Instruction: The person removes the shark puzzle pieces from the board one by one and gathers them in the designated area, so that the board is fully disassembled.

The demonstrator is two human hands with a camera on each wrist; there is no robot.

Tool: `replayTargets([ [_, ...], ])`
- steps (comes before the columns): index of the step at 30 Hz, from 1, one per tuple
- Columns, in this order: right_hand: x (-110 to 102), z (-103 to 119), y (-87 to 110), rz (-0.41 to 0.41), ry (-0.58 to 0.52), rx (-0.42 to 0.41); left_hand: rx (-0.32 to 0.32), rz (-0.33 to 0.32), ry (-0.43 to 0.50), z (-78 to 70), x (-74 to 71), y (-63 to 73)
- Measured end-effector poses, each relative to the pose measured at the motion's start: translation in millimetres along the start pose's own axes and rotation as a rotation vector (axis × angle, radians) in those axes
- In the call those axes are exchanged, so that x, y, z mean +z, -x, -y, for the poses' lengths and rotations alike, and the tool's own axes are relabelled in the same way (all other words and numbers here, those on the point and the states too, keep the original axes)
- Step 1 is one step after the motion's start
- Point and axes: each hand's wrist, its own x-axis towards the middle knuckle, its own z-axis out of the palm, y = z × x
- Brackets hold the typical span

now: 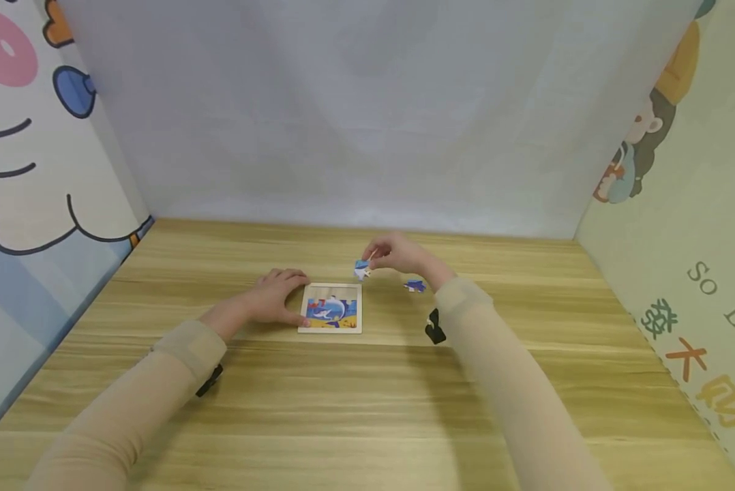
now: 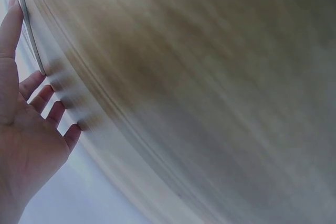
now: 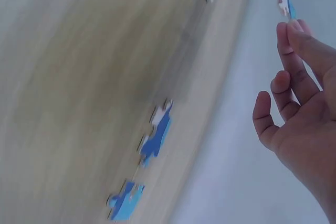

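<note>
Partly filled puzzle tray [image 1: 333, 331]; left hand [image 1: 275, 297] spread against it, right hand [image 1: 398, 252] pinching piece [image 1: 361, 270].

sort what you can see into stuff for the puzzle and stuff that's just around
For the puzzle:
- puzzle tray, partly filled, touched by the left hand
- held piece, pinched by the right hand
- longer loose piece
- shorter loose piece

Just around:
- table
- pale backdrop
- cartoon panel
- lettered panel
</note>
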Motion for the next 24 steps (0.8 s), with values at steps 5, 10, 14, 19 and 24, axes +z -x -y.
replayTargets([
  [5,-7.8,-13.1,3.7,0.004,0.025,0.012,-0.002,0.003,-0.011,1.2,-0.5,0.3],
  [10,-9.1,-25.9,8.4,0.007,0.070,0.062,-0.006,0.015,-0.014,1.2,-1.4,0.4],
  [14,-6.0,-35.2,11.4,0.002,0.097,0.111,-0.007,0.018,-0.016,0.9,-1.8,0.1],
  [19,-2.0,-46.3,15.6,-0.004,0.092,0.166,-0.013,0.017,-0.014,0.5,-1.3,0.1],
  [24,0.8,-50.3,19.3,-0.006,0.065,0.163,-0.015,0.017,-0.016,0.4,-0.7,0.2],
])
